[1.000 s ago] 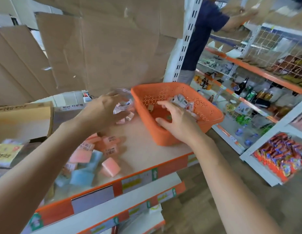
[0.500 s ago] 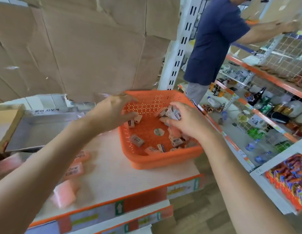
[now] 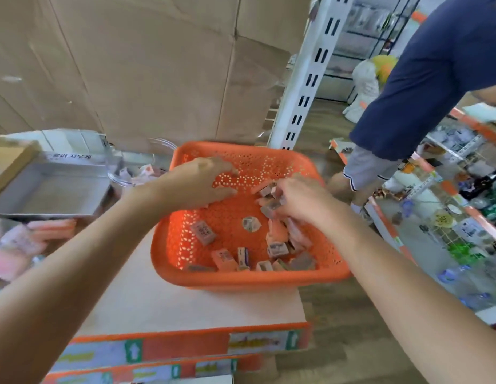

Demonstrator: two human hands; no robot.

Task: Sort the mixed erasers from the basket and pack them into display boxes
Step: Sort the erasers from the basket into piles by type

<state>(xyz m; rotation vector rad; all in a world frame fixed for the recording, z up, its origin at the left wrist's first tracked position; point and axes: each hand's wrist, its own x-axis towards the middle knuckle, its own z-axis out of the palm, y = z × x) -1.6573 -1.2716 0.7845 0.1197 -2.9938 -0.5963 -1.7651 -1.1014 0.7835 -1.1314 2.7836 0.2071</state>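
Nearest, the orange basket [image 3: 249, 278] sits at the shelf's [image 3: 185, 303] front right corner, with loose erasers [image 3: 224, 259] lying along its near wall. Farther in, the right hand [image 3: 299, 200] clamps its fingers on several, probably gathering one kind. The left hand [image 3: 196, 184] reaches in with bent fingers; whether it holds anything I cannot tell. A grey display box [image 3: 52, 189] stands open toward the back left edge, handy for packing.

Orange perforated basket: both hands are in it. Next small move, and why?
Probably lift the right hand out of the orange perforated plastic basket toward the empty grey display box: it grips several small wrapped erasers, while the left hand rests by the basket wall, seemingly holding nothing.
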